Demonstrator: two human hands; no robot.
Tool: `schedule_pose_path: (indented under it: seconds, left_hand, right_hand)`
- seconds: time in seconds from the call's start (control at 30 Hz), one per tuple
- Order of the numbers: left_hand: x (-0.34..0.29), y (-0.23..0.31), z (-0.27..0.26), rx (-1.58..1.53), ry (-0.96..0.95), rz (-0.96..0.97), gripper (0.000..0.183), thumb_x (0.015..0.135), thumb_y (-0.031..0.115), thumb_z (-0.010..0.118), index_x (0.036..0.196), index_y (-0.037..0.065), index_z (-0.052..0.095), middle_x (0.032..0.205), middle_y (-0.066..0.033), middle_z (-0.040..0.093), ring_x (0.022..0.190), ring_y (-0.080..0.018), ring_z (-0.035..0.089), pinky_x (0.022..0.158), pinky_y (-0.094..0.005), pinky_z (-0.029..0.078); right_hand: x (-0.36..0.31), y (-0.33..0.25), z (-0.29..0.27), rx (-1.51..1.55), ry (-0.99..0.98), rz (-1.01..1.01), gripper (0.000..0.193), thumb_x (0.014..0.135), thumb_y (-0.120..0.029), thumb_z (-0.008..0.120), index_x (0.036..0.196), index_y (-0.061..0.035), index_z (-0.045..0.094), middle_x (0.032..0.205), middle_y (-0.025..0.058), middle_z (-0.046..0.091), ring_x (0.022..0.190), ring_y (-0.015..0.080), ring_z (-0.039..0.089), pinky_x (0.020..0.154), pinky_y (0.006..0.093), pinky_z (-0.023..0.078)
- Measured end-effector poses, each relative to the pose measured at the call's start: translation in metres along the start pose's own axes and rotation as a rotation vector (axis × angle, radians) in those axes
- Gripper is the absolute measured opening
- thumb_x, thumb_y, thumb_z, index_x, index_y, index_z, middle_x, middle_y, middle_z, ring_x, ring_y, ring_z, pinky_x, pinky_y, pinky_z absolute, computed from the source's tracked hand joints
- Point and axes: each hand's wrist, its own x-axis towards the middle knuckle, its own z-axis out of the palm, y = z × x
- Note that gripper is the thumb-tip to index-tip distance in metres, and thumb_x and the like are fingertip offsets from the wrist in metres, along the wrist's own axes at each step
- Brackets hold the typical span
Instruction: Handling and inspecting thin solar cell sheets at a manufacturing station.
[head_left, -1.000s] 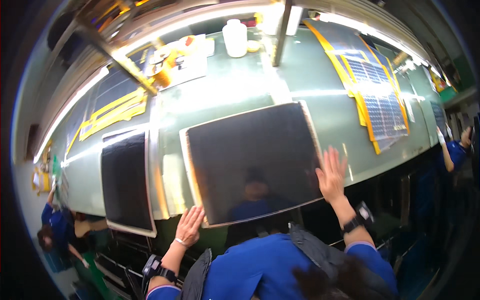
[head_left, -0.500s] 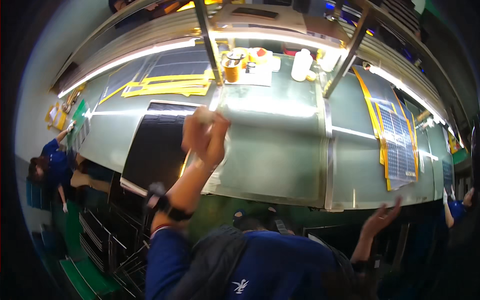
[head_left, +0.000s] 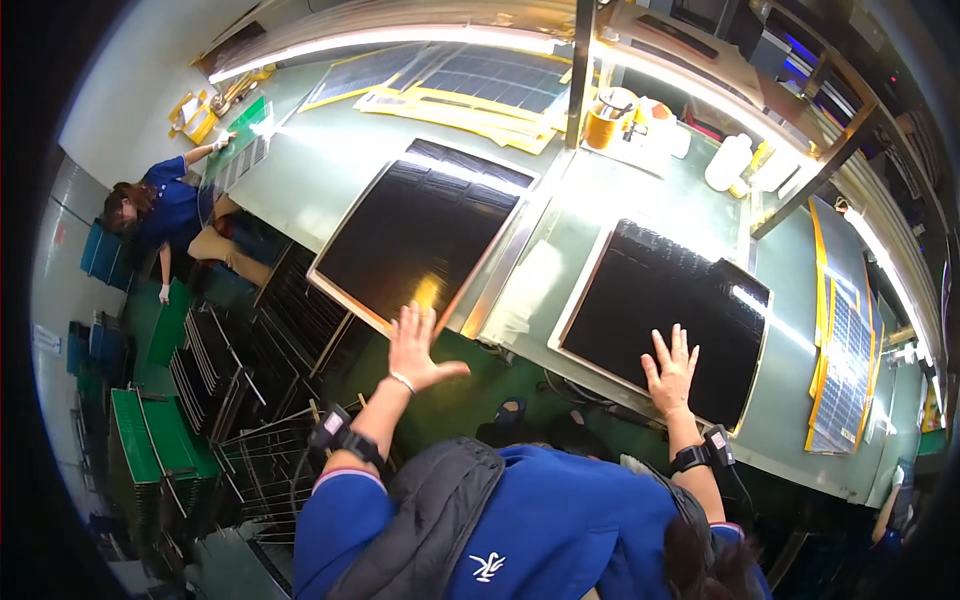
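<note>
Two black rectangular sheets with pale edges lie on the bench, on either side of a metal strip. By the front edge of the left black sheet [head_left: 420, 230], my left hand [head_left: 422, 352] is stretched out with its fingers spread, holding nothing. My right hand [head_left: 672, 372] is spread over the near part of the right black sheet [head_left: 665, 300]. Whether its palm presses on the surface I cannot tell. Both sheets look glossy and reflect the lamps.
Yellow-edged solar panels [head_left: 845, 370] lie at the far right, more [head_left: 500, 78] at the back left. An orange cup [head_left: 602, 125] and white bottle [head_left: 728, 162] stand beyond the metal post [head_left: 581, 70]. Black racks [head_left: 205, 365] and a seated co-worker [head_left: 165, 205] are at left.
A second black sheet now lies on the right, where bare bench showed. My raised left hand has come down and opened; my right hand has moved in over this sheet. The view has shifted.
</note>
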Motion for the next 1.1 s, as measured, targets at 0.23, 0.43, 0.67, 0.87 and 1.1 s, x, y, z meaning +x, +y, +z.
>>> schedule_pose_path:
  seconds: [0.23,0.43,0.67,0.87,1.1]
  left_hand:
    - [-0.042,-0.007,0.006,0.097,0.208,0.339,0.063,0.071,0.020,0.067,0.131,0.013,0.049,0.137,-0.0196,0.041,0.127,-0.0366,0.039,0.107,-0.0497,0.028]
    - [-0.023,0.005,-0.186,-0.341,0.717,0.236,0.025,0.081,-0.003,0.060,0.104,0.002,0.066,0.105,-0.0133,0.067,0.099,-0.0228,0.065,0.080,-0.0326,0.055]
    - [-0.009,-0.103,-0.181,-1.789,0.772,-0.443,0.031,0.087,0.024,0.064,0.111,0.005,0.058,0.103,-0.0066,0.065,0.091,-0.0187,0.063,0.079,-0.0337,0.052]
    - [0.045,-0.104,-0.057,-2.018,0.425,-0.676,0.022,0.089,0.022,0.062,0.107,0.011,0.059,0.100,-0.0041,0.064,0.097,-0.0197,0.061,0.088,-0.0353,0.050]
    - [0.052,-0.092,-0.025,-1.067,0.548,-0.556,0.046,0.079,0.019,0.073,0.116,-0.001,0.053,0.094,-0.0097,0.059,0.085,-0.0207,0.058,0.079,-0.0344,0.047]
  right_hand:
    - [0.023,-0.081,-0.004,0.515,0.186,-0.039,0.039,0.085,-0.011,0.062,0.122,-0.0050,0.055,0.134,0.0184,0.043,0.121,0.0325,0.045,0.100,0.0370,0.039]
    - [0.037,-0.129,0.004,1.128,-0.242,0.058,0.030,0.089,-0.008,0.060,0.118,-0.0004,0.057,0.111,0.0106,0.061,0.096,0.0157,0.061,0.085,0.0272,0.048]
    - [0.049,-0.165,-0.016,2.211,-0.838,0.441,0.072,0.091,-0.053,0.046,0.145,-0.0125,0.020,0.132,0.0171,0.046,0.122,0.0311,0.046,0.103,0.0455,0.037]
    - [0.056,-0.139,0.001,2.142,-0.847,0.358,0.036,0.092,-0.030,0.056,0.120,-0.0100,0.048,0.099,0.0071,0.060,0.092,0.0197,0.063,0.079,0.0376,0.055]
    - [0.053,-0.162,0.021,1.890,-0.620,0.680,0.014,0.086,-0.013,0.063,0.097,-0.0108,0.055,0.082,-0.0012,0.059,0.067,0.0141,0.064,0.058,0.0303,0.057]
